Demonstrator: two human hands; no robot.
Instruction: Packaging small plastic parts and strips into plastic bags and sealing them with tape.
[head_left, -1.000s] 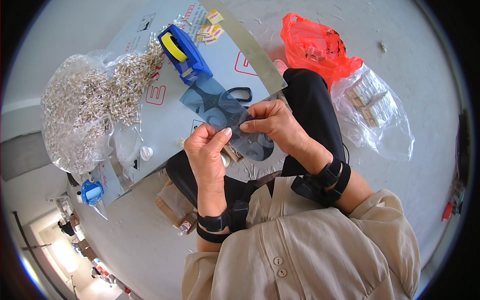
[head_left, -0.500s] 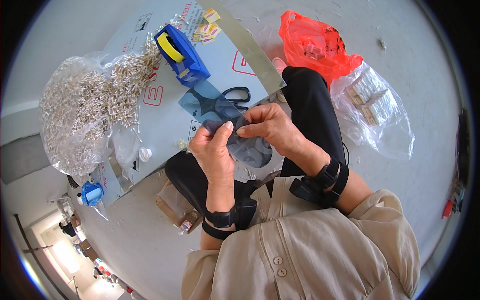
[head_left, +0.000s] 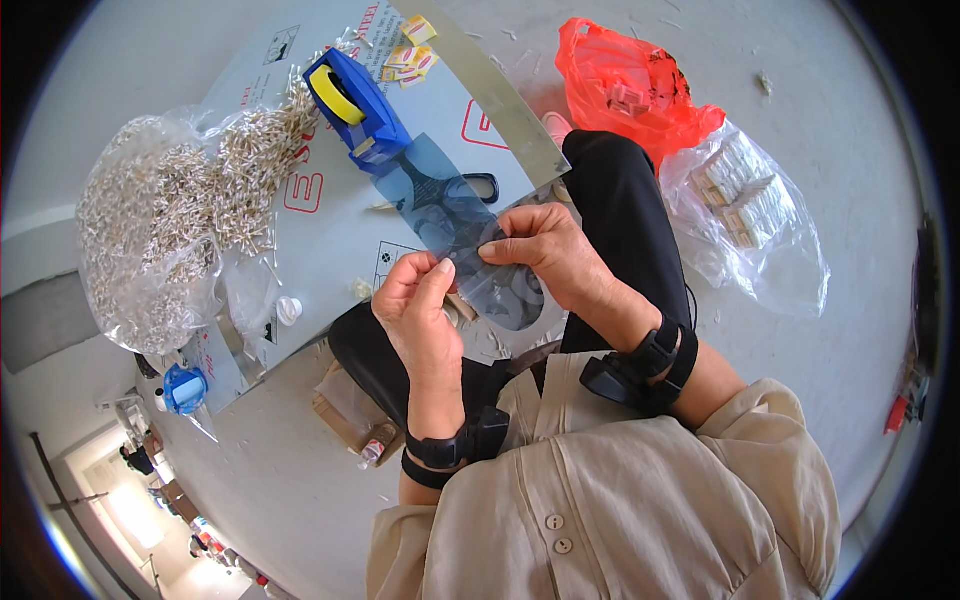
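Note:
A strip of translucent blue-grey plastic film (head_left: 425,190) with a rounded lower end is stretched slantwise between my hands. My left hand (head_left: 420,315) pinches its left edge between thumb and fingertips. On the opposite edge, my right hand (head_left: 550,255) pinches the film with thumb and index finger. Dark-handled scissors (head_left: 487,186) lie on the board under the film, partly seen through it. Just beyond the film's upper end stands a blue tape dispenser (head_left: 385,130) with a yellow core.
A clear bag of cotton swabs (head_left: 150,240) spills across the board (head_left: 335,235) at left. Small yellow-and-white packets (head_left: 410,65) lie at the far edge. On the floor to the right are a red plastic bag (head_left: 610,75) and a clear bag of packed bundles (head_left: 745,200).
My hands have moved slightly apart, the left one a little to the left. The film is now spread flatter and longer, its upper end nearer the tape dispenser, covering more of the scissors.

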